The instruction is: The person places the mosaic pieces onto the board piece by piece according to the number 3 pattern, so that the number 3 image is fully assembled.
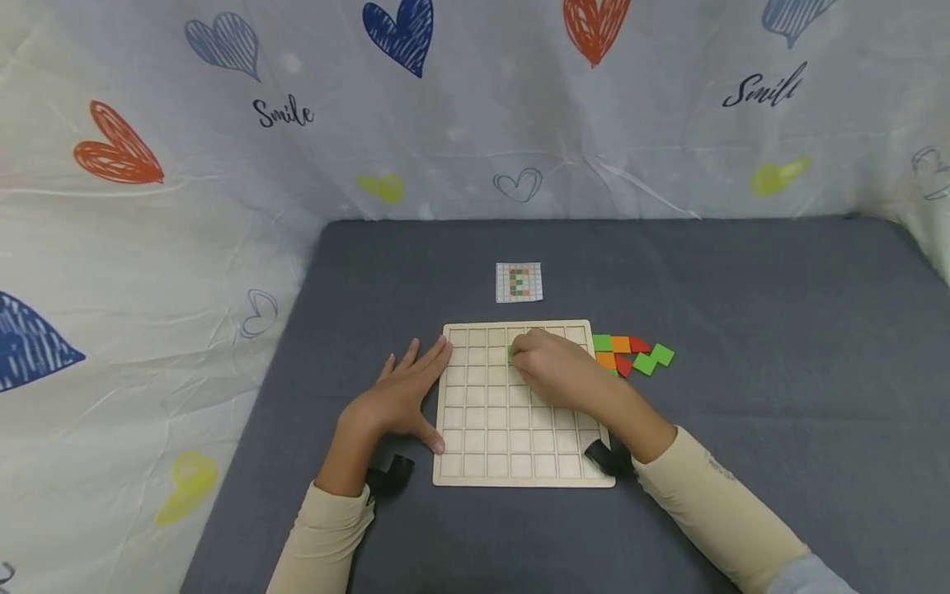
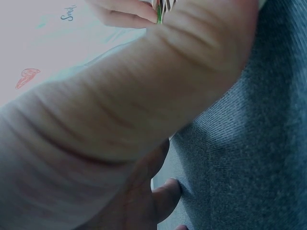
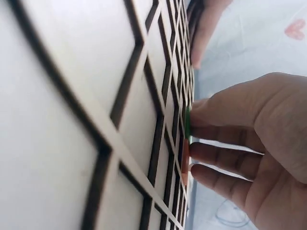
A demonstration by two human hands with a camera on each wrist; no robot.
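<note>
A pale wooden grid board (image 1: 475,421) lies on the table. My left hand (image 1: 404,396) is spread along its left edge, with fingertips and thumb touching the rim. Over the board's upper middle, my right hand (image 1: 560,371) bends down and pinches a green square tile (image 3: 187,122) at the grid surface. Only a sliver of that tile shows in the head view. Beside it in the right wrist view is an orange tile (image 3: 185,165), close to the other fingertips. The left wrist view shows mostly the left wrist and palm.
Several loose tiles lie off the board's right edge: green (image 1: 663,355), orange (image 1: 620,345) and red (image 1: 639,345). A small printed pattern card (image 1: 519,282) lies behind the board on the dark grey tablecloth (image 1: 779,371). A heart-printed curtain (image 1: 475,124) hangs beyond the table.
</note>
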